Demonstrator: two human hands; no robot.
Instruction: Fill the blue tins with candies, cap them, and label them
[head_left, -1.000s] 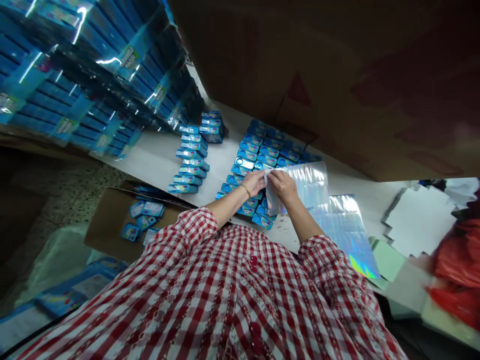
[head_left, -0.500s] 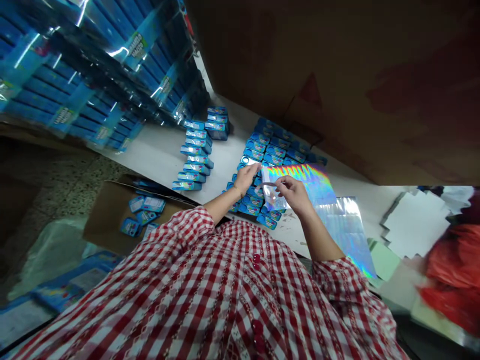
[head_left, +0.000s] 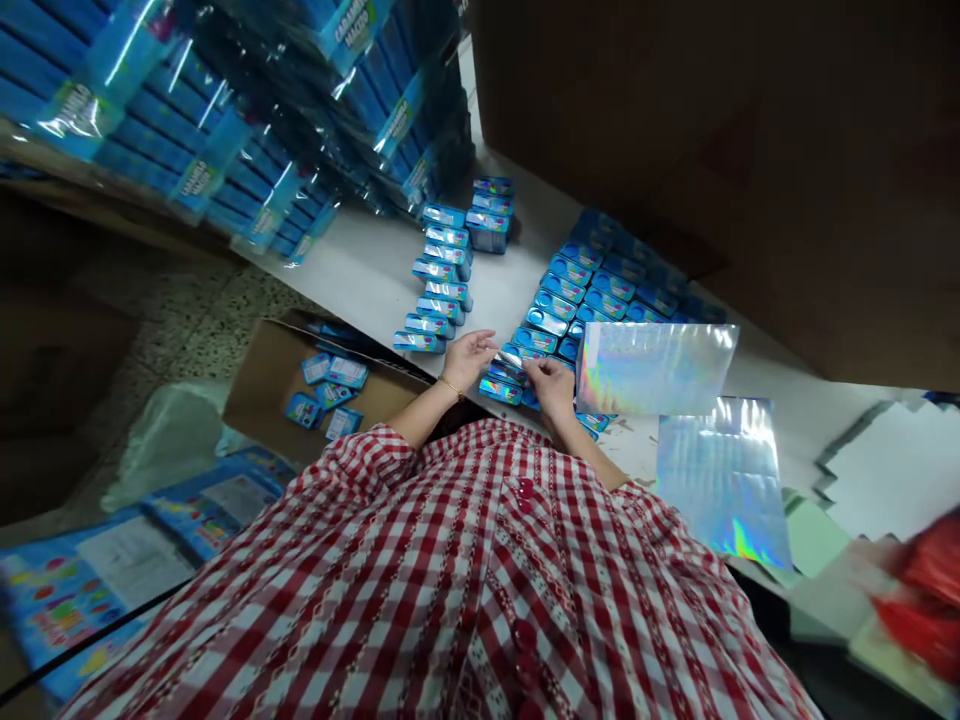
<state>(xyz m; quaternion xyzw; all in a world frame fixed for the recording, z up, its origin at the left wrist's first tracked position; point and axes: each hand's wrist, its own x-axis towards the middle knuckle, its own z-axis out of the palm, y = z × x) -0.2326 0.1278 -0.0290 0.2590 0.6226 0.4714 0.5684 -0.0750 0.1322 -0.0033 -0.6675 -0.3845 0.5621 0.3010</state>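
My left hand (head_left: 469, 360) is over the near edge of the table, its fingers stretched toward a narrow shiny strip (head_left: 511, 359). Whether its fingertips touch the strip's end is not clear. The other end of that strip is pinched by my right hand (head_left: 553, 388). Below and beyond both hands, small blue boxes (head_left: 556, 305) stand packed in rows. A holographic silver sheet (head_left: 656, 370) lies over part of these rows, just right of my right hand. Another holographic sheet (head_left: 724, 480) rests on the table farther right.
Several blue boxes (head_left: 442, 270) stand in a line at the left. Wrapped packs (head_left: 247, 150) are stacked behind them. An open carton (head_left: 262, 375) with loose blue boxes is below left. A large brown carton (head_left: 637, 150) blocks the back; white sheets (head_left: 896, 470) and red plastic (head_left: 934, 590) lie right.
My right hand has left the holographic sheet and moved left and nearer to me with the strip. The sheet now lies flat on the boxes. My left hand has come nearer to me. The view has shifted.
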